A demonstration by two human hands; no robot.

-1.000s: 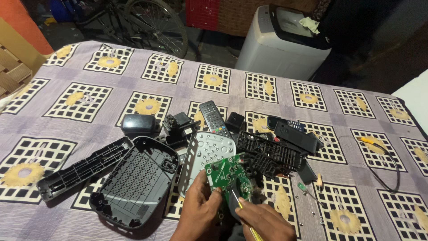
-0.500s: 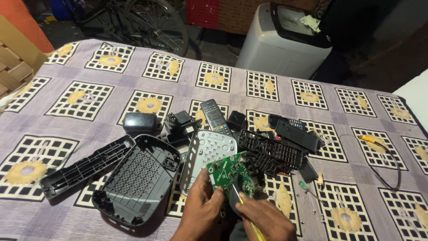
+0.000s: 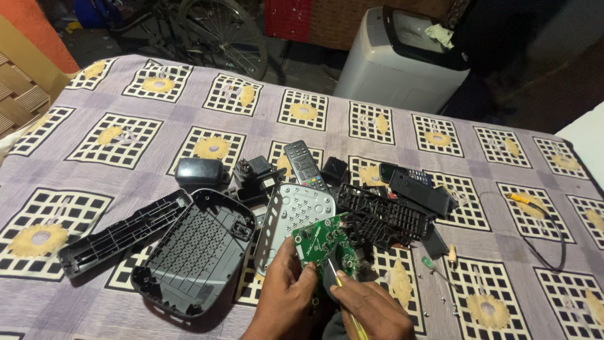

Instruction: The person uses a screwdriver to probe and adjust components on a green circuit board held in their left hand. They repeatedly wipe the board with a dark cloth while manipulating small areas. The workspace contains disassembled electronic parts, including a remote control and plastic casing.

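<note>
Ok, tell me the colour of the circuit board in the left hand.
Green circuit board, seen best in the head view.

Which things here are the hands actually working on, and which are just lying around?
In hand:
left hand holds the green circuit board
right hand holds a yellow-handled screwdriver, tip on the board

Lying about:
perforated metal plate
black vented casing shell
long black cover
remote control
black power adapter
small green screwdriver
black cable
</note>
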